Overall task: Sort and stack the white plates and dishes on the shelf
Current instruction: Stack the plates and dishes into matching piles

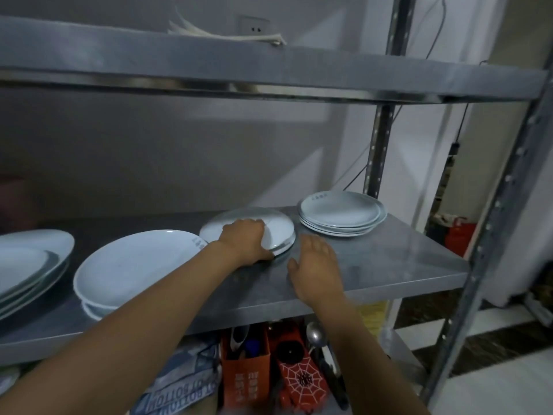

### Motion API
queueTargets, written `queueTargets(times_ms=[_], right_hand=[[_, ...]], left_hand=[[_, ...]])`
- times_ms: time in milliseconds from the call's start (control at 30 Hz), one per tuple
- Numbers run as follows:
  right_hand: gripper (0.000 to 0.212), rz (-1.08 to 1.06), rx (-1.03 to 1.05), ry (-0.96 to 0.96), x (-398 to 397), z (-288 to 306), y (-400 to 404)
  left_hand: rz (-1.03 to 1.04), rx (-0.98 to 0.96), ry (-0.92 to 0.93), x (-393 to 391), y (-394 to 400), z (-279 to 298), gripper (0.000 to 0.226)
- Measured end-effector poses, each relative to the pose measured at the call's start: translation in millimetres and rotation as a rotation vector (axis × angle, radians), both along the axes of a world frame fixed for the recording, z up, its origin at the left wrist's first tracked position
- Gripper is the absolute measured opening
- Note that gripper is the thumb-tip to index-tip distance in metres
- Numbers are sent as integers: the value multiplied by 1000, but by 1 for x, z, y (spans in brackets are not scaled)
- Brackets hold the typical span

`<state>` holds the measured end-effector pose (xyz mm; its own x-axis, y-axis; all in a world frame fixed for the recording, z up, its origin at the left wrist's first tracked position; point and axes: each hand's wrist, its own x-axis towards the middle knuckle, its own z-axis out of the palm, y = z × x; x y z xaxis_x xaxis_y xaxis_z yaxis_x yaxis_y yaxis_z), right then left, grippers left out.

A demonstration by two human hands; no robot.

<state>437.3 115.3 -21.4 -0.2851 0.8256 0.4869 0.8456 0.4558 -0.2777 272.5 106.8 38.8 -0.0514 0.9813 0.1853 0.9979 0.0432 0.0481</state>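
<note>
On the steel shelf [389, 265] lie four groups of white dishes. My left hand [247, 239] grips the near edge of a small stack of round plates [279, 227] in the middle, fingers over the top plate. My right hand [314, 265] hovers open just right of that stack, above bare shelf. A stack of several smaller plates [341, 212] sits at the back right. Two large oval dishes [131, 268] are stacked left of centre. More big plates [27, 262] are piled at the far left, partly cut off.
An upper shelf [269, 70] hangs close overhead with white cable ties [227, 32] on it. Perforated metal posts [378, 151] stand at the right. Below the shelf are orange boxes [245, 372], a ladle [315, 333] and printed packaging.
</note>
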Motion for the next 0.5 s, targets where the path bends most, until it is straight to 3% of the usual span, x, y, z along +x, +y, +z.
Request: queueTargets(times_ms=[67,233,400,500], right_hand=[[62,10,-4,9,0,0,-1],[57,20,4,34,0,1,-2],[50,30,15,49,2,2,-4],[47,39,28,57,3,1,-4]], left_hand=[[-46,19,30,1,4,0,63],[-188,35,239,-2,7,-1,45],[-200,56,235,-3,6,4,70],[-178,97,254,5,4,10,64]])
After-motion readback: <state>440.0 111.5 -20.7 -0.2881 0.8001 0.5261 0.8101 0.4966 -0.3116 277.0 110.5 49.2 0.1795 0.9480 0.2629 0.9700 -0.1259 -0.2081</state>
